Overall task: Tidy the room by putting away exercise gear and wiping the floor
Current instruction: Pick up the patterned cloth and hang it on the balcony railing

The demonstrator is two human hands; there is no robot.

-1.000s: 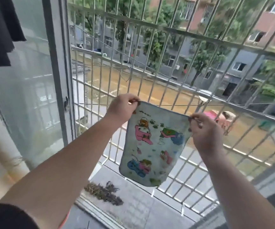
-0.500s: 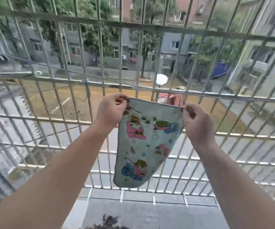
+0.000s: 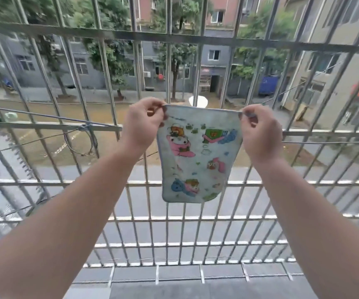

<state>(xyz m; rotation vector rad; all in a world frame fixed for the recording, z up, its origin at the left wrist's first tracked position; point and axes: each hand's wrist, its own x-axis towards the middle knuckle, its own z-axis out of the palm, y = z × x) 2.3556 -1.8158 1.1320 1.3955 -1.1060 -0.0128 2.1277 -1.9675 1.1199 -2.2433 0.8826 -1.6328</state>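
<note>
left hand (image 3: 143, 124) + right hand (image 3: 260, 134) pinch cloth (image 3: 198, 156) corners | soft (cartoon-printed) | steel grille (image 3: 109, 35)

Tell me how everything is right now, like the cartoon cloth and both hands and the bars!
cartoon cloth: spread out, hanging down, held up by its two top corners.
left hand: pinches the cloth's top left corner.
right hand: pinches the top right corner.
metal bars: fixed grille, behind the cloth.
wire: strung along the bars, nothing hanging on it.
</note>
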